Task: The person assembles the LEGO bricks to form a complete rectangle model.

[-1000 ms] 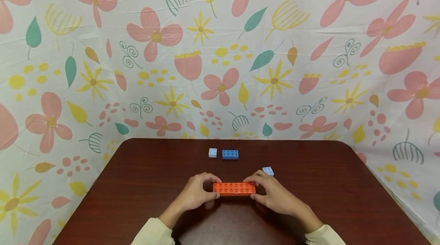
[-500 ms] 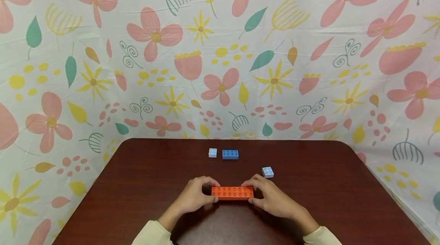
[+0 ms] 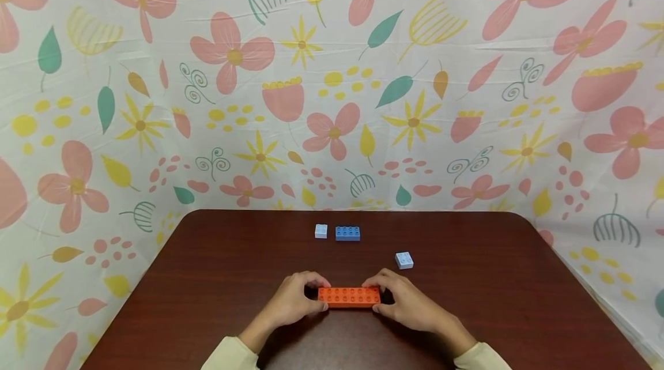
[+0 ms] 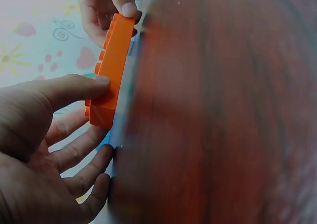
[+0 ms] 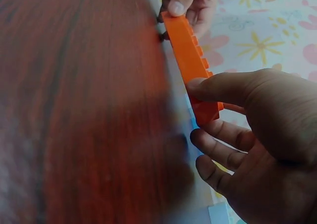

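Observation:
Two orange building bricks (image 3: 349, 297), with studs facing up, lie end to end as one long bar across the front middle of the table. My left hand (image 3: 295, 304) pinches the left end between thumb and fingers. At the other end, my right hand (image 3: 407, 304) pinches the bar the same way. The left wrist view shows the left thumb (image 4: 94, 86) flat on the near side of the orange bar (image 4: 111, 70). In the right wrist view, the right thumb (image 5: 213, 87) presses that same long side, with the lower fingers spread beneath.
A light blue square brick (image 3: 404, 260) lies beyond my right hand. Farther back, another light blue square brick (image 3: 321, 231) sits beside a darker blue brick (image 3: 347, 233). The brown table (image 3: 233, 255) ends at a floral cloth (image 3: 332, 99) behind it.
Both hands have drawn the orange bricks toward me and slightly left. The light blue brick near my right hand, partly covered before, now shows whole.

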A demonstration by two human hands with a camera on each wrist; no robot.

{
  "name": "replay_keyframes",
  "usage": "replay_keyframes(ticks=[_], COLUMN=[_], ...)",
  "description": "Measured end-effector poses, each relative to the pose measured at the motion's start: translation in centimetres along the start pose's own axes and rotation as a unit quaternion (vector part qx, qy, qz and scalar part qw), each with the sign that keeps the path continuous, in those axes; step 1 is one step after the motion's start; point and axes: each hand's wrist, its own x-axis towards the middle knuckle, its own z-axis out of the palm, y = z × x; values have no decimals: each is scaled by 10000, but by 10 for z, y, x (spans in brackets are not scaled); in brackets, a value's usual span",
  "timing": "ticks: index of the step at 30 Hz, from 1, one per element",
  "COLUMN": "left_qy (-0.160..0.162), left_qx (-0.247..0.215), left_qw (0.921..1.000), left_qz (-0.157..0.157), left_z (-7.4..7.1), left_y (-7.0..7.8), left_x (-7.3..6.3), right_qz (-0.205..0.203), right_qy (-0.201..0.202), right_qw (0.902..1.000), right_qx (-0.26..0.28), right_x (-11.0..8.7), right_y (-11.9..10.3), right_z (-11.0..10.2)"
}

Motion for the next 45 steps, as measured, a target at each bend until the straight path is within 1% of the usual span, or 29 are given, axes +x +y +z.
replay_keyframes(ticks=[5,12,19,23,28,32,37,39,42,45], left_qy=[51,186,258,233,158,166,154,134,107,73], left_qx=[59,369,490,509,418,422,428,404,379,360], left_qw=[9999,9989,9981,9982,9988,9988,9987,9988,9989,9990], left_qz=[70,230,259,236,187,201,240,258,273,242], left_z=[2,5,5,4,4,4,5,5,4,5], left_y=[0,0,1,2,1,0,-1,-1,-1,-1], left_x=[-2,-3,-4,-4,-3,-3,-2,-1,-1,0], right_qz=[29,173,231,241,250,210,32,-19,14,-11], right_qy=[-34,-43,-22,-32,-57,-130,-213,-184,-60,180], right_qw=[10000,9997,9994,9995,9995,9995,9998,9998,9999,9998], right_qx=[18,-140,-246,-211,-191,-192,-26,76,158,85], right_x=[0,0,0,1,2,3,7,10,17,25], right_y=[3,3,1,2,3,4,2,1,-2,-4], right_z=[3,6,7,7,7,6,-2,-8,-18,-29])
